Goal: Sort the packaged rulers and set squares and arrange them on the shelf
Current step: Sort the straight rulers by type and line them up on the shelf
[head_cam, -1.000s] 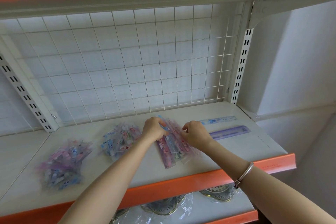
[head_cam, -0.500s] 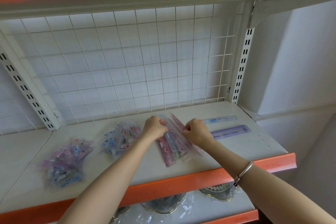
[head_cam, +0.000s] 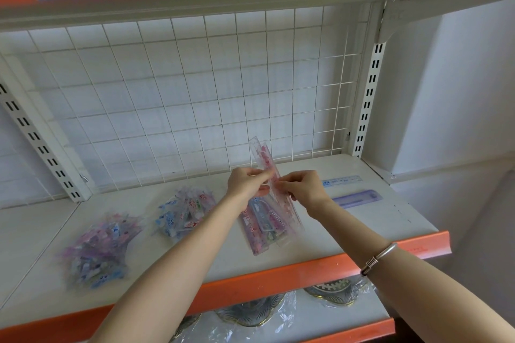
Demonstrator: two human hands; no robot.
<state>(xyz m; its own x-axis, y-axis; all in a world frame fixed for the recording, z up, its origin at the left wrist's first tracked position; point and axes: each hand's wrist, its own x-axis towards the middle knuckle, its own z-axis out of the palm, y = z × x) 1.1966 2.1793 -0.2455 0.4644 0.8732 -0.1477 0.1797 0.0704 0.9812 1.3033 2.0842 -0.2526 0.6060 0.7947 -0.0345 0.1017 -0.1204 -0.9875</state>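
Ruler pack (head_cam: pixel 263 157), pink, is pinched at mid-length by left hand (head_cam: pixel 245 184) and right hand (head_cam: pixel 303 189), far end tilted up, held clear of the stack (head_cam: pixel 264 227) on the shelf (head_cam: pixel 376 220) directly beneath the grip, probably for sorting towards the blue ruler (head_cam: pixel 342 180) and purple ruler (head_cam: pixel 356 198) laid right of it.

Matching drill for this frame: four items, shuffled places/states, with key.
Things
1. pink ruler pack
2. purple ruler
3. light blue ruler
4. bracelet

Places or states
a. flat on the shelf, back right, closest to the mesh
b. worn on the right wrist
c. tilted up, pinched by the left hand and the right hand
d. flat on the shelf, just in front of the light blue one

Pairs: 1-c, 2-d, 3-a, 4-b
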